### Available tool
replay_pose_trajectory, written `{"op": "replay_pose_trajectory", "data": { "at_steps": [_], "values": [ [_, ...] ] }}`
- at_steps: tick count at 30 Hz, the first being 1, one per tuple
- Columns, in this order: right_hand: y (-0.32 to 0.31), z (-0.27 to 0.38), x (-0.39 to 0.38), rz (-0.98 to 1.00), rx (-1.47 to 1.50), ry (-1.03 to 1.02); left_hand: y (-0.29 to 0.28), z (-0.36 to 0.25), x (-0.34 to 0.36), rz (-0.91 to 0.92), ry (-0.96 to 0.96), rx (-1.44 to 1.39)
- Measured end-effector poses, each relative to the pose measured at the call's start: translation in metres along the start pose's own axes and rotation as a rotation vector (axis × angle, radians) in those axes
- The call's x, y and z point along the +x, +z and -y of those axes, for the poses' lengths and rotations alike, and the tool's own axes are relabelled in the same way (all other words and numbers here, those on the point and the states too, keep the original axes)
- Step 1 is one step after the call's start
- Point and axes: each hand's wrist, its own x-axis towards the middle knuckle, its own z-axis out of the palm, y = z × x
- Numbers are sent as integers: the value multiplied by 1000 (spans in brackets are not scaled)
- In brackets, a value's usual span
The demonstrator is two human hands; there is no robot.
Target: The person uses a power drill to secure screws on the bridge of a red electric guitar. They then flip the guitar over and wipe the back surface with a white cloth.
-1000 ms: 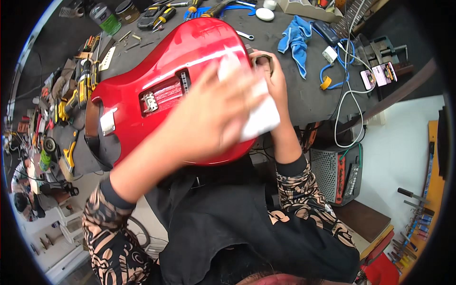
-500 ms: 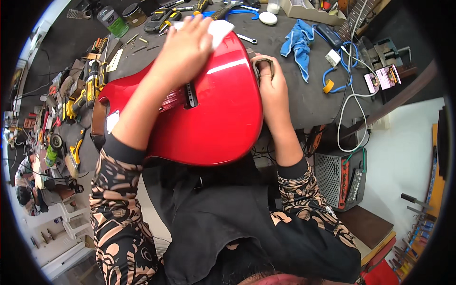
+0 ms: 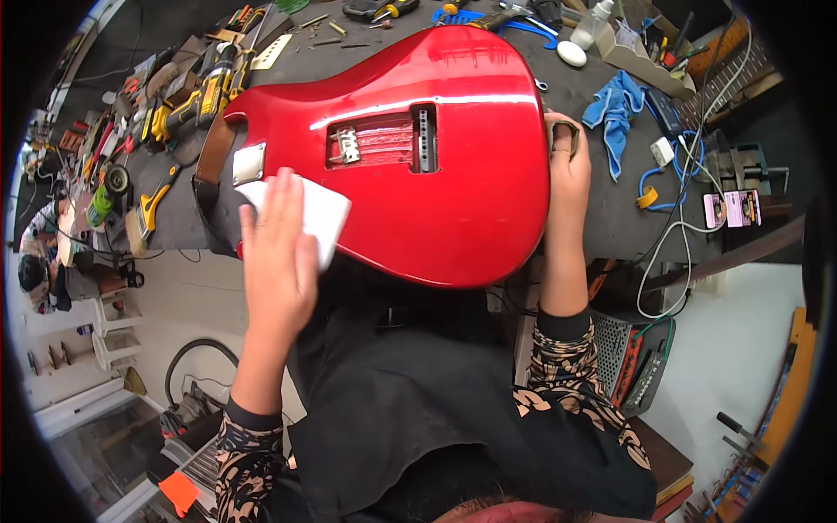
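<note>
A glossy red electric guitar body (image 3: 471,218) lies back side up across the bench edge in front of me. Its rectangular rear cavity shows springs (image 3: 379,144) and a dark metal block. Against the body's near left side, my left hand (image 3: 279,235) presses a white cloth (image 3: 327,213) with outstretched fingers, just below the metal neck plate (image 3: 248,164). At the right-hand edge, my right hand (image 3: 568,166) steadies the body with curled fingers. Something dark and olive-edged sits within that curl; its kind is unclear. A brown strap (image 3: 216,152) hangs beside the neck end.
Left on the bench lie a yellow cordless drill (image 3: 196,105) and a yellow-handled brush (image 3: 155,205). To the right are a crumpled blue cloth (image 3: 616,118), a blue cable (image 3: 649,187), a vise (image 3: 750,161) and a parts box (image 3: 641,65). A grey-and-red amplifier (image 3: 623,357) stands below.
My left hand has swept the white cloth from the far edge to the body's near left side. In view, the guitar and my right hand sit farther right, and the rear cavity is now uncovered.
</note>
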Motion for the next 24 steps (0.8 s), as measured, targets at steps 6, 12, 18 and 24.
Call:
{"op": "replay_pose_trajectory", "data": {
  "at_steps": [6,12,18,24],
  "values": [
    [-2,-15,4,11,6,6,21,-108,41,16,303,-245],
    [-23,-45,16,33,74,44,2,-32,15,-44,277,-242],
    [-20,-20,8,153,251,172,2,34,-18,-193,-110,-47],
    [-15,71,-24,276,0,-27,4,27,-33,-152,74,-148]
  ]
}}
